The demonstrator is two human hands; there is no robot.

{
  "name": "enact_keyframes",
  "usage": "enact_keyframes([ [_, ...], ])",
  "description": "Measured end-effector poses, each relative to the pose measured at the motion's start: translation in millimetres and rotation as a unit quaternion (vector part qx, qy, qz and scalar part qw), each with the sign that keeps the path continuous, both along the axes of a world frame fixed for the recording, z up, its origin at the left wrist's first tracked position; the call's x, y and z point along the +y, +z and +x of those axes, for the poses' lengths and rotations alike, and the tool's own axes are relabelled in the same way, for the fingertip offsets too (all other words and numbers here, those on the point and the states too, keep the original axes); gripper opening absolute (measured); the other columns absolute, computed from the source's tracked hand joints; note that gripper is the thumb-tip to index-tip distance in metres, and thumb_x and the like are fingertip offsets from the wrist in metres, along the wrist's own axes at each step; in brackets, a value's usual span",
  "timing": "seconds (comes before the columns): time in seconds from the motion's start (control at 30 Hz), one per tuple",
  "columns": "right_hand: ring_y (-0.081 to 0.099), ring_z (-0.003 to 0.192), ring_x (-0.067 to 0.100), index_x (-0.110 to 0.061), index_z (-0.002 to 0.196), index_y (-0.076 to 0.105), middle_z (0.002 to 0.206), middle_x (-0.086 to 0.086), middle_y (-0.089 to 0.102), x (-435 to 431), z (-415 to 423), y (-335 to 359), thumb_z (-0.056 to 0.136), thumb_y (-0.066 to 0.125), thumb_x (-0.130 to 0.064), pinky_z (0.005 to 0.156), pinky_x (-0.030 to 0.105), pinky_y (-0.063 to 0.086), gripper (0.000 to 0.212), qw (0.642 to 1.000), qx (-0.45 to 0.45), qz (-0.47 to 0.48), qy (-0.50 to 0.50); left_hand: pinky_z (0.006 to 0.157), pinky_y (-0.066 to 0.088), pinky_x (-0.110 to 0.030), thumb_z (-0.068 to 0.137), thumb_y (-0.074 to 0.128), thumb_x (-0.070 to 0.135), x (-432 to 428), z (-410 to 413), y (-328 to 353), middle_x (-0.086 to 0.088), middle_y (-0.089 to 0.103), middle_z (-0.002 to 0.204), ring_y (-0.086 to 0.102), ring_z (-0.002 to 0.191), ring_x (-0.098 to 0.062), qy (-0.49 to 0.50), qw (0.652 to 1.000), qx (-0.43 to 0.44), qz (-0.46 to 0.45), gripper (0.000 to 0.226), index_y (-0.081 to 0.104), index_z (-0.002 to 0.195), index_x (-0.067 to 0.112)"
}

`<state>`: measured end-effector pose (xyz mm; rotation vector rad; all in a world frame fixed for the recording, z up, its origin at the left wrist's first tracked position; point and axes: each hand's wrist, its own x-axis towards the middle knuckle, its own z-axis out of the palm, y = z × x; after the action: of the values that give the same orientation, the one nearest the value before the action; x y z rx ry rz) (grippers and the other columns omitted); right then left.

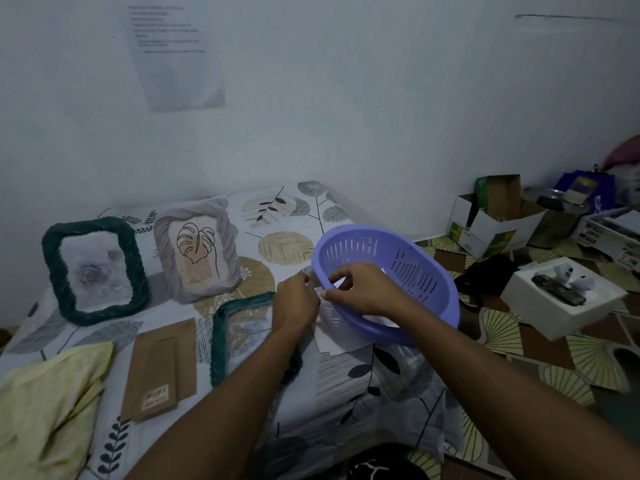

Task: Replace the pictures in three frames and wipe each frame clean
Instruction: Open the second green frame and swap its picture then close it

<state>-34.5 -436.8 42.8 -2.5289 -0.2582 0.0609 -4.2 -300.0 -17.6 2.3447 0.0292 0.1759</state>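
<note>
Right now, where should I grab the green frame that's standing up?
The green frame stands tilted back, its top rim free. I'd come from above and pinch that thick braided rim, keeping fingers off the picture; the bumpy weave should grip well.

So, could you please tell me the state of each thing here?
Dark green frame: standing upright, picture in.
Grey frame: standing upright, leaf picture in.
Second green frame: lying flat, partly under the left arm.
Backing boards: lying flat, out of any frame.
Yellow cloth: crumpled, untouched.
Purple basket: tilted, rim gripped by the right hand.
Left hand: at a white sheet by the rim; grip unclear.
</note>
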Motion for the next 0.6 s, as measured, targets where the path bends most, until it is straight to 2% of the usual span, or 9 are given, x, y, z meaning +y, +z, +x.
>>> enact_keyframes([
  [0.1,0.059,0.076,0.010,-0.015,0.121,0.066,0.110,0.007,0.072,-1,1,1,0.088,0.065,-0.042,0.073,0.025,0.051,0.043,1.000,0.009,0.003,0.002,0.086,0.049,-0.035,0.093,0.044,0.002,-5,-2,1,-0.015,0.064,0.120,0.060,0.105,-0.029,-0.008,0.998,0.042,-0.048,0.031,0.061,0.120,0.001],
  [0.2,0.060,0.079,0.011,-0.014,0.119,0.067,0.108,0.008,0.072,1,-1,2,0.088,0.065,-0.041,0.071,0.023,0.049,0.041,1.000,0.010,0.001,0.005,0.095,0.047,-0.040,0.093,0.041,-0.001,-6,-5,1,-0.015,0.061,0.126,0.056,0.113,-0.029,-0.004,0.994,0.056,-0.098,0.037,0.059,0.125,0.003],
  [0.33,0.068,0.072,0.023,-0.011,0.111,0.068,0.088,0.007,0.071,-1,0,1,0.095,0.058,-0.031,0.064,0.029,0.059,0.028,0.999,0.024,0.024,-0.007,0.096,0.048,-0.047,0.094,0.038,0.002,-2,-3,1,-0.015,0.062,0.121,0.057,0.108,-0.032,-0.003,0.989,0.047,-0.142,0.034,0.060,0.119,0.004],
  [0.43,0.071,0.071,0.025,-0.007,0.109,0.068,0.087,0.011,0.072,-12,10,1,0.099,0.052,-0.020,0.059,0.031,0.060,0.023,0.998,0.021,0.037,-0.041,0.089,0.051,-0.051,0.100,0.037,0.022,3,2,5,-0.014,0.065,0.105,0.061,0.097,-0.032,0.002,0.975,0.021,-0.221,0.028,0.061,0.105,0.010],
  [0.5,0.070,0.080,0.025,-0.009,0.112,0.068,0.097,0.010,0.072,-24,21,-1,0.096,0.055,-0.018,0.070,0.036,0.060,0.022,0.998,-0.004,-0.013,-0.057,0.092,0.051,-0.050,0.099,0.040,0.033,2,3,12,-0.007,0.065,0.109,0.062,0.099,-0.027,-0.018,0.968,0.013,-0.250,0.030,0.059,0.114,0.015],
  [0.57,0.066,0.094,0.025,-0.012,0.116,0.066,0.108,0.008,0.070,-34,31,-8,0.091,0.062,-0.024,0.084,0.037,0.054,0.028,0.993,-0.009,-0.094,-0.066,0.094,0.051,-0.047,0.099,0.045,0.030,-1,1,18,-0.005,0.063,0.116,0.061,0.103,-0.023,-0.054,0.971,0.006,-0.231,0.036,0.051,0.132,0.017],
  [0.6,0.064,0.097,0.025,-0.013,0.114,0.066,0.109,0.007,0.069,-38,34,-13,0.088,0.065,-0.030,0.086,0.036,0.052,0.031,0.989,0.004,-0.134,-0.066,0.094,0.051,-0.045,0.099,0.047,0.026,-2,-1,18,-0.006,0.062,0.118,0.060,0.103,-0.022,-0.067,0.975,0.000,-0.213,0.038,0.048,0.136,0.016],
])
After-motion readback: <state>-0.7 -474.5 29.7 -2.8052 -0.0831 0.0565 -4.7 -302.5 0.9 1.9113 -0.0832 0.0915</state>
